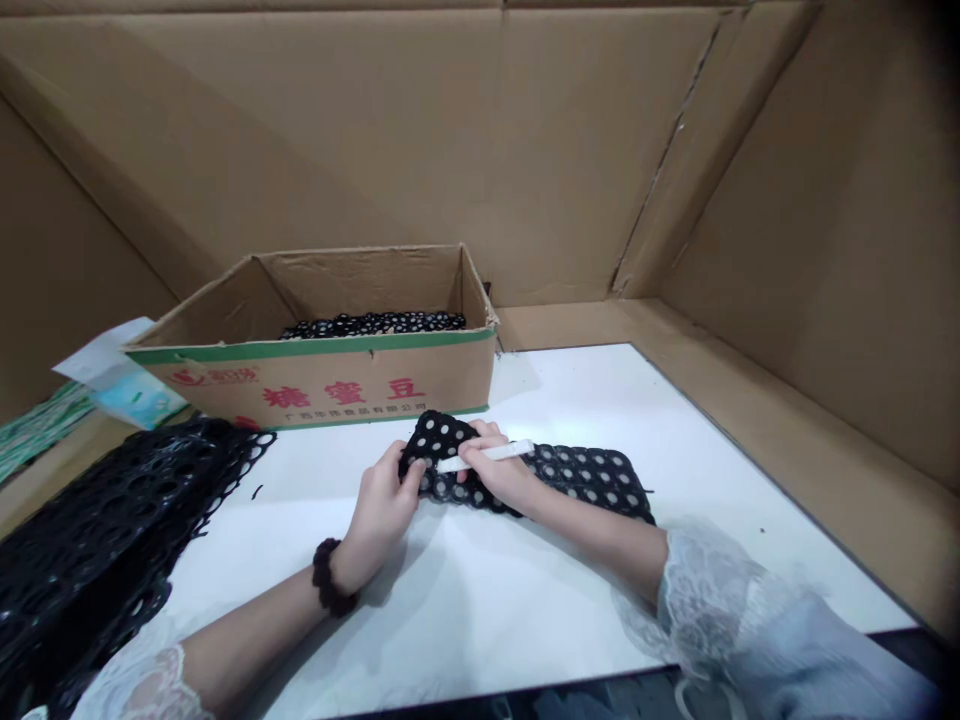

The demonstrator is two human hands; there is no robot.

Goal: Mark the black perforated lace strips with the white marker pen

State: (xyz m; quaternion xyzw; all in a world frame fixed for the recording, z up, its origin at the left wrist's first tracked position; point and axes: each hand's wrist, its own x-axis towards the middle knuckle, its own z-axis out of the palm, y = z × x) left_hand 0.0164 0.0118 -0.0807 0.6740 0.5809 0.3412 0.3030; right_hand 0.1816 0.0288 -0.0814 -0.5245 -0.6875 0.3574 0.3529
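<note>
A black strip (592,475) with rows of round pale dots or holes lies across the white board in front of me. My left hand (386,495) pinches its left end, thumb on top, and that end is raised a little. In my right hand (499,465) is a slim white pen-shaped tool (486,456), its tip pointing left at the strip near my left thumb. What kind of tool it is I cannot make out. Some right fingers also rest on the strip, and their tips are partly hidden.
Behind my hands stands an open cardboard box (315,385) with similar black dotted pieces (375,324) inside. A heap of glossy black perforated sheets (97,530) lies at the left. Beyond it are a white and turquoise packet (135,385) and green-white strands (45,430). Cardboard walls (360,140) enclose the white board (570,390).
</note>
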